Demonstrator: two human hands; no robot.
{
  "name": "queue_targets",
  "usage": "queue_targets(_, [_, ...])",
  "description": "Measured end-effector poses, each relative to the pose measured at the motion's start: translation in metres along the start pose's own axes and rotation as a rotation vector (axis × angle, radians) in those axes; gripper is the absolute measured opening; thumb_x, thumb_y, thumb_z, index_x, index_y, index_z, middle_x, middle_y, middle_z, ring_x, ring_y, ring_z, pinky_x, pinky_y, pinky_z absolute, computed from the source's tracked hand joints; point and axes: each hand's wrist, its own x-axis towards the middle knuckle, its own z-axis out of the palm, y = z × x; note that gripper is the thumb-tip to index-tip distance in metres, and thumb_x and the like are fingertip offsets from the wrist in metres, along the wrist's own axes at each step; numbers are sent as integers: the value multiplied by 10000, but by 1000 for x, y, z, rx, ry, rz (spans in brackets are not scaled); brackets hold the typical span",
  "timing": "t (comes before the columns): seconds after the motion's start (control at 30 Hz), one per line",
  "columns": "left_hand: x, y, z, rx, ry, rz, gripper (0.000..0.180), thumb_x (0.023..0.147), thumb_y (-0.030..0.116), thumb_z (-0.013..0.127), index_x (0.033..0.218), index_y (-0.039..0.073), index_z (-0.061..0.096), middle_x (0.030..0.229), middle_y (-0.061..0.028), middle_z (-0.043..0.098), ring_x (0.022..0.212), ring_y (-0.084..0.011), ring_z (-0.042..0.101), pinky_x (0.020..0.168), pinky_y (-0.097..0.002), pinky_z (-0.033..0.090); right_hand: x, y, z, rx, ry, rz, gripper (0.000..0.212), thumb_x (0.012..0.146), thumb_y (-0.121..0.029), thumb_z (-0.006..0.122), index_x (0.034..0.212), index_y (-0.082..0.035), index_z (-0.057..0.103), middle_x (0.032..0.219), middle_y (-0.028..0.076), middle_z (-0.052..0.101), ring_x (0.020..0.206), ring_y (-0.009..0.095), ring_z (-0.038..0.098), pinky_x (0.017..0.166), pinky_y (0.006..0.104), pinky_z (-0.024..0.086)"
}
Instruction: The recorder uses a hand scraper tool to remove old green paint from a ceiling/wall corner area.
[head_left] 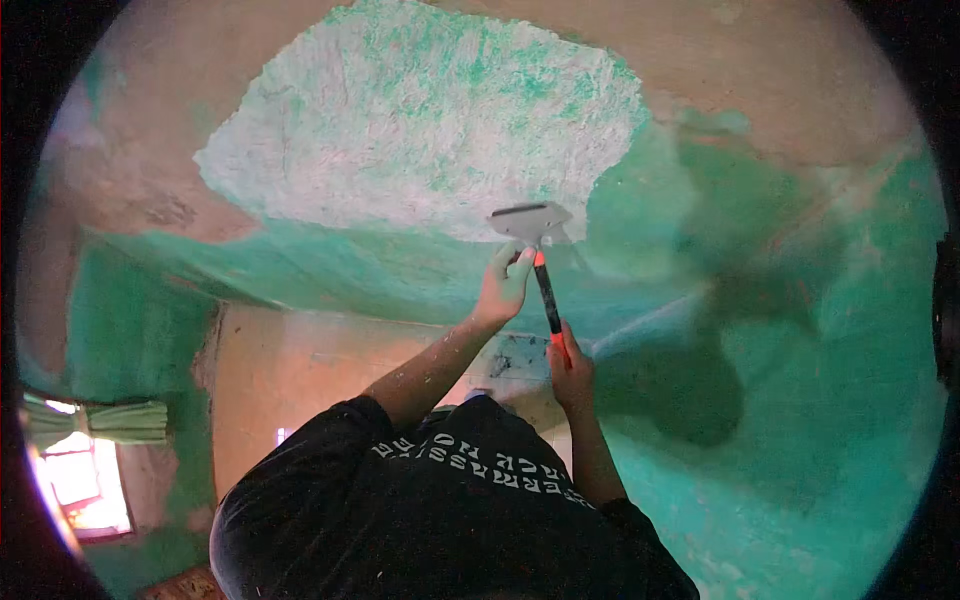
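A wall scraper [527, 222] with a wide grey head and a black and orange handle is held up against the wall. My right hand [572, 376] is closed round the orange lower end of the handle. My left hand [506, 285] is closed at the scraper's neck, its thumb and fingertips just below the head. The head lies over the lower edge of a rough whitish patch [400, 130] with green traces. Green paint [640, 200] borders that patch on its lower and right sides.
Bare brownish plaster [790, 70] runs along the top. At the lower left, a bright window [85, 480] has a green curtain [125, 422] across its upper part. The floor [270, 370] shows below the wall. A dark shadow falls on the green wall at the right.
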Motion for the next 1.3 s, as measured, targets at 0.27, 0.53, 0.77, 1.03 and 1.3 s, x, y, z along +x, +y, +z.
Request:
queue_targets(0.27, [-97, -44, -22, 93, 124, -251, 307, 1045, 291, 645, 960, -3, 631, 870, -104, 551, 878, -217, 532, 814, -352, 449, -51, 43, 0, -57, -186, -206, 597, 1049, -325, 618, 1587, -116, 465, 1005, 218, 746, 838, 302, 731, 760, 425, 568])
queue_targets(0.53, [-125, -58, -79, 97, 302, -292, 318, 1064, 294, 630, 930, 6, 617, 864, -86, 524, 855, -195, 511, 779, -343, 433, -33, 31, 27, 0, -395, -253, 588, 1029, -305, 644, 1563, -111, 491, 1172, 224, 735, 997, 382, 733, 874, 426, 567])
queue_targets(0.77, [-133, -58, -186, 37, 496, -414, 314, 1067, 300, 630, 999, -6, 644, 957, -100, 573, 942, -199, 575, 858, -339, 469, 0, -25, 107, -88, -572, -349, 543, 998, -274, 681, 1501, -105, 566, 1154, 179, 754, 998, 356, 743, 872, 412, 576])
queue_targets(1.03, [-154, -70, -351, 39, 674, -419, 315, 1064, 300, 634, 1143, -1, 681, 1048, -118, 600, 1010, -221, 611, 921, -367, 489, -10, -108, 255, 53, -659, -465, 534, 985, -233, 685, 1491, -102, 577, 1161, 186, 753, 1027, 353, 742, 890, 402, 569])
queue_targets(1.3, [-147, -68, -485, 64, 725, -403, 286, 1061, 282, 637, 1114, 5, 683, 1030, -102, 606, 1005, -213, 599, 943, -364, 479, -17, -186, 371, 118, -746, -401, 521, 1012, -270, 645, 1490, -78, 570, 1175, 220, 740, 1047, 302, 742, 919, 395, 556])
